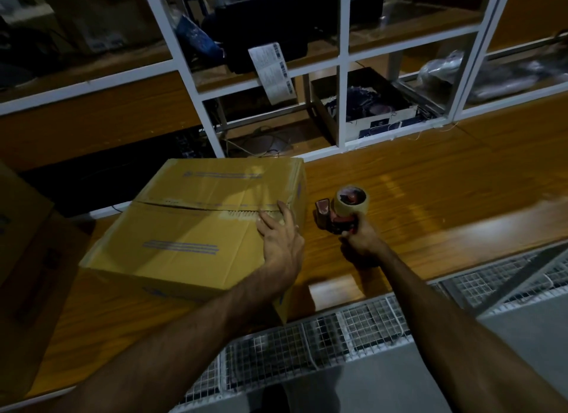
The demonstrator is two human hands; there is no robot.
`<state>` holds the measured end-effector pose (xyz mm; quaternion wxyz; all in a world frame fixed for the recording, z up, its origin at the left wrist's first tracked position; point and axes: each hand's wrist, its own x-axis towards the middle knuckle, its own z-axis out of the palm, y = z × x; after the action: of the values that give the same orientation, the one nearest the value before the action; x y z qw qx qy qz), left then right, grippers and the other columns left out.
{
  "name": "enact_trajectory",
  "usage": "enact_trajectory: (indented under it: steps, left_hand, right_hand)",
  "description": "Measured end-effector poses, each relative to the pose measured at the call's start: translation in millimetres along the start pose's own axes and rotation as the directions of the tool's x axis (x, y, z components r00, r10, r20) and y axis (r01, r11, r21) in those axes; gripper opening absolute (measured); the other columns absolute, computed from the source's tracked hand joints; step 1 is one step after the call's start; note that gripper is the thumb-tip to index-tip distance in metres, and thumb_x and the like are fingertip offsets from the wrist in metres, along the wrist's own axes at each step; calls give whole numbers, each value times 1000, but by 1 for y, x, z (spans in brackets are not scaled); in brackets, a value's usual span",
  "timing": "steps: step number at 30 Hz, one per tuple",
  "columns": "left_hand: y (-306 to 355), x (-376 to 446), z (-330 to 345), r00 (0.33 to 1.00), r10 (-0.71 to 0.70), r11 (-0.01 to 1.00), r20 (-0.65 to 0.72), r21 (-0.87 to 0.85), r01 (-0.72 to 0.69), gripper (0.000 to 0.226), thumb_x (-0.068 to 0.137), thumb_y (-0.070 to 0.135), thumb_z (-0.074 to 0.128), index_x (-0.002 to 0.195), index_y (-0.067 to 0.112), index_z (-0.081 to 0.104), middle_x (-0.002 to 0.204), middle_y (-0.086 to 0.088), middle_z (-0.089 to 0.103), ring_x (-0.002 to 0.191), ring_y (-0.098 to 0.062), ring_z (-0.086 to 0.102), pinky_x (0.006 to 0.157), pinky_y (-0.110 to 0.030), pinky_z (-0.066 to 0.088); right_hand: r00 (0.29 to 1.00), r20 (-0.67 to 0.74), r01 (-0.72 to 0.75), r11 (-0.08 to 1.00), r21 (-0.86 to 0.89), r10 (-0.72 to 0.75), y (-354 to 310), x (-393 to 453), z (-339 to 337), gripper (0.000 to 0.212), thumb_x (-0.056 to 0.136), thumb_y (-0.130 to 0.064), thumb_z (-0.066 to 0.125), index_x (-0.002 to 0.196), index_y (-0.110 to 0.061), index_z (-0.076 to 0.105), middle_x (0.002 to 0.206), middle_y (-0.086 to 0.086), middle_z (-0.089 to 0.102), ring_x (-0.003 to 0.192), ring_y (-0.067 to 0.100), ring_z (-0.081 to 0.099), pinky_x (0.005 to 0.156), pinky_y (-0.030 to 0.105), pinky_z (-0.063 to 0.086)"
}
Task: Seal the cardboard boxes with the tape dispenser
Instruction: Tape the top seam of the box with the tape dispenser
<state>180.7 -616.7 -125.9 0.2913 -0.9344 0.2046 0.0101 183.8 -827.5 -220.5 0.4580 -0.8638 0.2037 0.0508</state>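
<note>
A closed cardboard box is seen lying on a wooden surface, its top flaps meeting along a centre seam. The left hand is laid flat on the box's right end, fingers straight and pressing on the seam, nothing being grasped. Just right of the box, apart from it, a red tape dispenser loaded with a roll of tan tape is held above the surface, its handle grasped by the right hand. Left of the box, part of a second cardboard box is seen. Behind the box, a white-framed window is set.
</note>
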Motion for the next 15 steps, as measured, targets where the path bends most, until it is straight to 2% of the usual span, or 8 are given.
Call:
enact_trajectory:
  steps: [4,6,8,10,11,13,14,15]
  left_hand:
    - [-4,0,-2,999,36,994,23,-106,-34,48,106,35,54,150,16,54,167,-26,-25,148,-68,4,114,-75,21]
    - [-14,2,-3,992,126,974,21,-191,-120,45,101,44,55,139,19,63,170,-16,-22,150,-65,3,119,-74,16]
    - [-32,1,-3,965,255,905,-59,-336,-260,66,97,56,51,155,25,44,174,-12,-7,154,-56,5,125,-66,12]
    - [-52,-5,-4,934,294,707,-202,-612,-355,80,96,51,55,164,24,25,173,-8,16,157,-38,17,129,-46,14]
    - [-62,-10,-3,928,268,555,-260,-745,-369,72,99,45,57,163,27,30,169,-3,31,153,-26,30,125,-35,23]
    - [-80,-19,0,940,177,301,-291,-894,-333,47,106,44,51,152,38,45,152,12,54,132,-6,54,107,-30,45]
    - [-88,-21,5,950,149,270,-276,-913,-307,41,108,47,47,148,39,49,146,17,58,126,1,57,103,-31,49]
    - [-97,-21,13,955,138,299,-264,-908,-294,41,109,47,46,149,38,50,149,19,55,130,5,53,106,-32,47]
  right_hand:
    - [961,-273,-69,931,-359,-34,-33,-32,-7,56,102,-32,66,152,-20,45,142,18,47,127,34,54,104,47,49]
    - [925,-353,32,952,-305,-144,-60,-48,-4,51,104,-35,63,150,-17,50,143,16,48,125,31,54,104,44,49]
    - [890,-364,216,957,-194,-275,-88,-58,7,46,107,-38,57,148,-17,54,145,13,50,127,29,55,104,45,49]
    - [866,-339,352,929,-110,-368,-115,-65,21,45,110,-39,51,147,-16,57,148,9,54,129,26,57,106,44,48]
    - [863,-316,391,917,-81,-395,-128,-69,28,45,111,-38,49,148,-14,57,151,8,54,133,25,56,108,42,46]
    - [856,-246,448,890,-87,-455,-146,-73,44,45,112,-35,45,147,-11,59,158,8,50,141,26,50,114,41,42]
    - [851,-190,468,871,-147,-490,-151,-74,51,44,112,-34,44,145,-10,60,162,9,47,145,27,47,116,44,42]
    - [849,-118,480,846,-233,-514,-153,-73,59,43,112,-32,42,145,-9,59,165,11,41,150,29,41,118,48,41]
